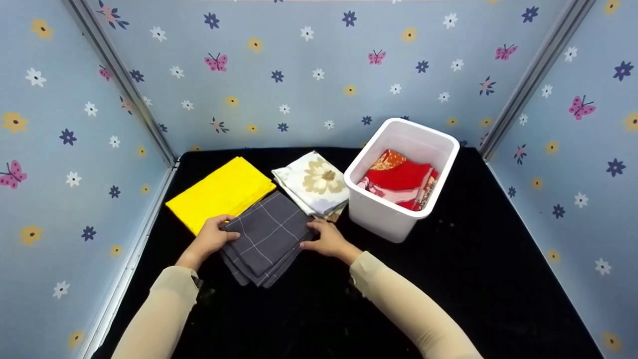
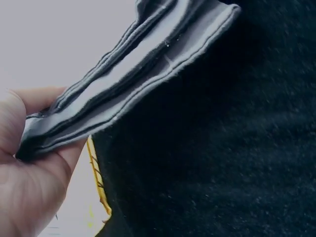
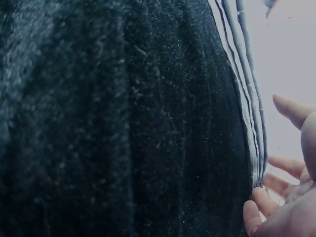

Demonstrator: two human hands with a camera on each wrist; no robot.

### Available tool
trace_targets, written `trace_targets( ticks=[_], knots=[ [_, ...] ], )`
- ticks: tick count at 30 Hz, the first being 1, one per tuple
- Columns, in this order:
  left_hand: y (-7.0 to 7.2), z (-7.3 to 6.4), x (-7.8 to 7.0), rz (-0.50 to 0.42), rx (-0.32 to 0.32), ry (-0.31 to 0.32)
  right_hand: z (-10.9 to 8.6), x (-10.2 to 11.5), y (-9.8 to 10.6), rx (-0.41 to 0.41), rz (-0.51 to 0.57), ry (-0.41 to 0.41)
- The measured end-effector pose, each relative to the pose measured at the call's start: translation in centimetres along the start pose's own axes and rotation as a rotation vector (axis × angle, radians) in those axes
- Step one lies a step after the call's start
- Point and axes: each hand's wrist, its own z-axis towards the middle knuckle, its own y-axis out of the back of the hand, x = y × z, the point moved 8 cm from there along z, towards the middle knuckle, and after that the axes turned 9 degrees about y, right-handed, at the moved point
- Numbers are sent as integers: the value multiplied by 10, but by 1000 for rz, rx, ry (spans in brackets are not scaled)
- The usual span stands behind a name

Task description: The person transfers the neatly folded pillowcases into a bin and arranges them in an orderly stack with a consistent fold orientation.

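A dark grey folded cloth [image 1: 271, 232] with thin white check lines is in the middle of the head view. At its left corner my left hand [image 1: 214, 237] pinches the layers between thumb and fingers; in the left wrist view the cloth's folded edges [image 2: 123, 74] stand off the black surface. My right hand [image 1: 329, 240] is at the cloth's right edge. In the right wrist view the right fingertips [image 3: 259, 195] touch the layered edge, while the thumb stands apart from it.
Left of the grey cloth lies a yellow folded cloth [image 1: 222, 192]. Behind it is a white folded cloth [image 1: 299, 174] with a beige flower. A white bin [image 1: 381, 224] holding red patterned cloths [image 1: 401, 174] stands at right. Flower-patterned walls [image 1: 319, 89] enclose the black table [image 1: 473, 279].
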Motion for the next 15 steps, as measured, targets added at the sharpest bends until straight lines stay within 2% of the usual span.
trace_targets(
  ticks=[7, 11, 15],
  knots=[
    [-1, -4, -17, -152, 70, -3, 0, -1, 1, -9, 17, -14],
    [-1, -4, -29, -244, 113, -32, 1, 0, 1, -12, 11, -5],
    [0, -4, -43, -277, 137, -68, 2, 1, 4, -21, 31, 5]
  ],
)
